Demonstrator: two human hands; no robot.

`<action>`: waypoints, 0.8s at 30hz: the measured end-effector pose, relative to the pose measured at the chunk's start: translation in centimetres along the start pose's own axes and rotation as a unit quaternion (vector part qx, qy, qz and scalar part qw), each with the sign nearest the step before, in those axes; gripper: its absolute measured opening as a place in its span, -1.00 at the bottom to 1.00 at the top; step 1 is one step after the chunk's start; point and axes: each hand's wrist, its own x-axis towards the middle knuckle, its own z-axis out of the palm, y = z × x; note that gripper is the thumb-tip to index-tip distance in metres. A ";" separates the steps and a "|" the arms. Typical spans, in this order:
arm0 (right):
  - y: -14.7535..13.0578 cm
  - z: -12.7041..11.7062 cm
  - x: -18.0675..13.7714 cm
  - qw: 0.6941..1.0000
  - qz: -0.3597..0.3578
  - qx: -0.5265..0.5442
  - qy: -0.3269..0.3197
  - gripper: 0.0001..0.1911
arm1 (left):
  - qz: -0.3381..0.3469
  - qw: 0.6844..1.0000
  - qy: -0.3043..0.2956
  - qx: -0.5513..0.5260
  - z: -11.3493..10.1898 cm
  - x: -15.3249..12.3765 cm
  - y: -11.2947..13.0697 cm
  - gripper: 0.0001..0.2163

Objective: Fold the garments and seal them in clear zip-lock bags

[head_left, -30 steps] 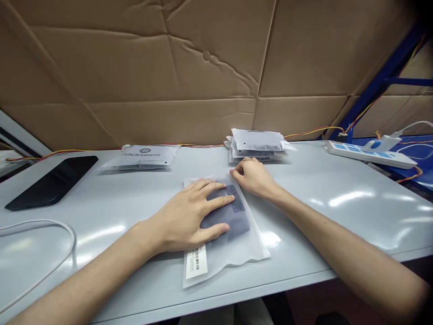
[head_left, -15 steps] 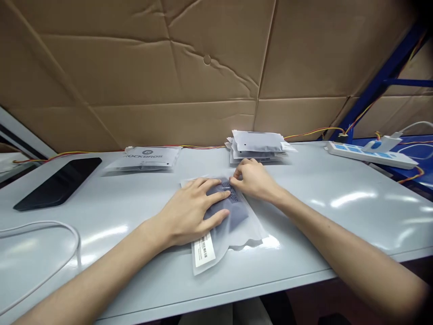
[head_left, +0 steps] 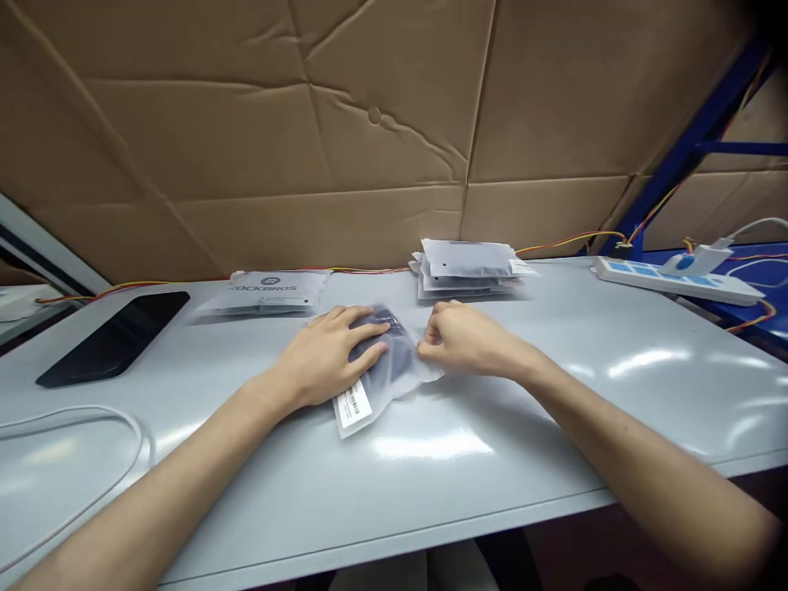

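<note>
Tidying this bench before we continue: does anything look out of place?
The frosted plastic bag under the left hand looks bunched and skewed, its barcode label tilted, unlike the flat stack of bags behind it.

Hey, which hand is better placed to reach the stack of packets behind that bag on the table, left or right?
Right, probably: the right hand sits almost directly in front of the stack of packets, while the left hand lies over the frosted plastic bag, pressing it to the table.

Head-worn view here, looking forward and down across the desk [head_left: 492,484], close above the left hand [head_left: 323,357] and right hand [head_left: 468,341]!
</note>
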 end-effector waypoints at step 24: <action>2.1 1.2 0.8 0.999 -0.038 0.033 0.021 -0.83 | 0.032 0.995 -0.030 -0.085 -0.8 -1.0 0.7 -0.51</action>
